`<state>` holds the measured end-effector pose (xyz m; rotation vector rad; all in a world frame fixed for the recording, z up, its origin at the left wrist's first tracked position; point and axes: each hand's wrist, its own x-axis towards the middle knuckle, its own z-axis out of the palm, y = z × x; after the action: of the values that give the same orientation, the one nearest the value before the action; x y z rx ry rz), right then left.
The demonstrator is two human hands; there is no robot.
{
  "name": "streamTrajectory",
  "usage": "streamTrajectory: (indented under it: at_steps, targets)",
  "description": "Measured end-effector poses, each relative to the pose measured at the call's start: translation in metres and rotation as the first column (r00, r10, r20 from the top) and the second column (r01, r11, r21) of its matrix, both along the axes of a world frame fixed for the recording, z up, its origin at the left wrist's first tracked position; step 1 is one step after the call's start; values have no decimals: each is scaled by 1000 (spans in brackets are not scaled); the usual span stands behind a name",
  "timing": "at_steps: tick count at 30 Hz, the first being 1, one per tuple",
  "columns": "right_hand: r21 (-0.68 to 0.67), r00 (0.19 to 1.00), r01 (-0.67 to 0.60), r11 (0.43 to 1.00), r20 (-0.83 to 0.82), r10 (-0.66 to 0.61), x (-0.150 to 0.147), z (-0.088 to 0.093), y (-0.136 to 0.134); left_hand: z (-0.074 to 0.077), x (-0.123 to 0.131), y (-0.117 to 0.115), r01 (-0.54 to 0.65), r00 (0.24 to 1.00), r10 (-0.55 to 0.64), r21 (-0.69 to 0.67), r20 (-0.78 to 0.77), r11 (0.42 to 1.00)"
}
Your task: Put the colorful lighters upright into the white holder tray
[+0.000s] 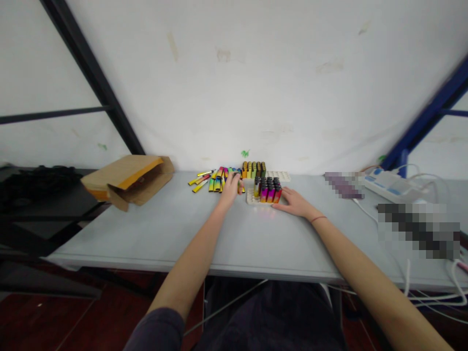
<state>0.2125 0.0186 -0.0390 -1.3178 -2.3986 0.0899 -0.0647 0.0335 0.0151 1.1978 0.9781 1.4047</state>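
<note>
My left hand (230, 189) is closed at the right side of a loose pile of colourful sticks (217, 184), flat and shiny with dark ends. An orange-green stick (240, 187) shows at its fingers, partly hidden by them. Just to the right stands a white tray (251, 199) with holes. Several upright sticks (271, 193) with black tops and pink, purple and red bodies fill its right part. My right hand (294, 204) rests on the table with thumb and fingers around the tray's right front corner.
Behind stand more upright sticks (253, 170) with yellowish tops, beside a white holed tray (280, 175). A torn-open brown paper bag (124, 178) lies at the left. On the right are a power strip (391, 184), white cables and blurred-out items. A wall closes off the table's back.
</note>
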Motion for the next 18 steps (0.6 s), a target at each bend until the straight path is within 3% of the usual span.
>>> streamTrajectory:
  at_steps: [3, 6, 13, 18]
  targets:
    - [12, 1000, -11, 1000, 5, 11, -1, 0, 0, -4, -2, 2, 64, 967, -5, 226, -253, 972]
    - [11, 1000, -5, 1000, 20, 5, -2, 2, -1, -10, -3, 4, 144, 892, 36, 361, -450, 921]
    - [9, 999, -7, 1000, 31, 7, -2, 2, -1, -18, -1, 3, 322, 779, -10, 387, -627, 864]
    - [4, 1000, 1, 1000, 28, -1, -2, 2, -1, -19, -2, 0, 337, 738, -3, 364, -675, 869]
